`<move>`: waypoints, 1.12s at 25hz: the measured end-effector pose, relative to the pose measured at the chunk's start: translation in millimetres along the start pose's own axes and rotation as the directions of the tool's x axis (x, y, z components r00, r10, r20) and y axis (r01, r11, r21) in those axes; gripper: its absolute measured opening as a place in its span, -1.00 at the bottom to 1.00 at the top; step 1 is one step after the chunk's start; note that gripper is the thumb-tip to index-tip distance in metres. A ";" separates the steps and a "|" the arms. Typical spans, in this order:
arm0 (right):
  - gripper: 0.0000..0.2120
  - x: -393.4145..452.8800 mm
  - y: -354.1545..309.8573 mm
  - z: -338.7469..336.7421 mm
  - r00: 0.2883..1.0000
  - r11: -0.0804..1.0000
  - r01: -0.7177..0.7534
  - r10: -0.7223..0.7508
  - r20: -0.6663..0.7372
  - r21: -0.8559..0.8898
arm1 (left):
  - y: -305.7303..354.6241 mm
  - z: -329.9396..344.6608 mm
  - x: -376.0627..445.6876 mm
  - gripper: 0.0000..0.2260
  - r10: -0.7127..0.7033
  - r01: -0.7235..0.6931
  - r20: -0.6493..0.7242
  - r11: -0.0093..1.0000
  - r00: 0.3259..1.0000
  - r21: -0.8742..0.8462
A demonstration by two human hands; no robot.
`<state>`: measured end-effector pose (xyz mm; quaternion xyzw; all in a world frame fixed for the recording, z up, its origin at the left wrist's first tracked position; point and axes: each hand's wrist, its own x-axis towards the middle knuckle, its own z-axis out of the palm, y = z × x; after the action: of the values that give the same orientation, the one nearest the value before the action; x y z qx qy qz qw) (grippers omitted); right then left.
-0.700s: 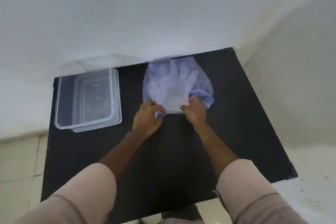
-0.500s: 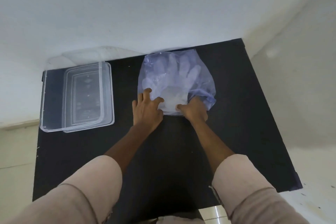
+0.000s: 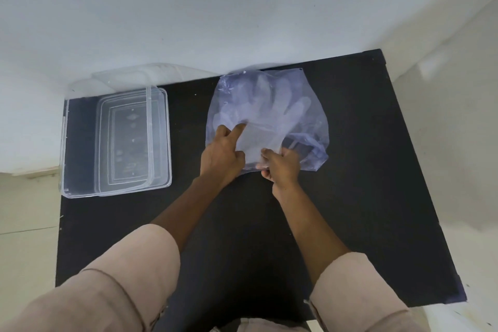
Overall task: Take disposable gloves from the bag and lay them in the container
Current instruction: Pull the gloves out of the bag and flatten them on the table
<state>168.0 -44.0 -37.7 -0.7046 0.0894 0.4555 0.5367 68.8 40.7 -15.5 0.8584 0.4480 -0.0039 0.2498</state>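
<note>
A thin bluish plastic bag [image 3: 310, 89] lies flat at the back middle of the black table [image 3: 363, 197]. Clear disposable gloves [image 3: 272, 113] show through it, fingers pointing away from me. My left hand [image 3: 221, 153] rests on the bag's near left part, index finger stretched out and pressing on it. My right hand [image 3: 281, 167] is closed on the bag's near edge, pinching plastic. A clear rectangular container [image 3: 80, 143] stands on the table's left side, apart from both hands.
A clear lid [image 3: 129, 78] leans against the white wall behind the container. The wall runs right along the table's far edge. Tiled floor shows past the table's left and right edges.
My left hand went from gripping the bag's near edge to lying on top of it with the index finger extended. My right hand kept its pinch at the near edge.
</note>
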 end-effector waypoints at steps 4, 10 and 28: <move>-0.96 -29.5 6.5 -33.3 1.000 0.999 -0.008 0.008 0.000 -0.036 | -6.7 -4.9 4.9 -0.41 0.013 -0.013 0.005 1.000 1.000 0.012; -0.95 -87.7 62.1 -79.8 0.997 0.987 -0.061 0.067 0.037 -0.147 | -18.8 -2.6 -2.5 -0.45 0.070 -0.070 0.025 0.998 0.997 0.008; -0.95 -193.4 201.7 -42.4 0.989 0.971 -0.148 0.146 -0.027 -0.190 | -128.5 24.6 -272.5 -0.82 -0.550 0.710 0.470 0.390 0.691 -0.586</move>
<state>-43.0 -232.0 -30.7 -0.7473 0.1007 0.4958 0.4307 -188.1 -118.2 -28.9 0.4398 0.6741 -0.0048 0.5935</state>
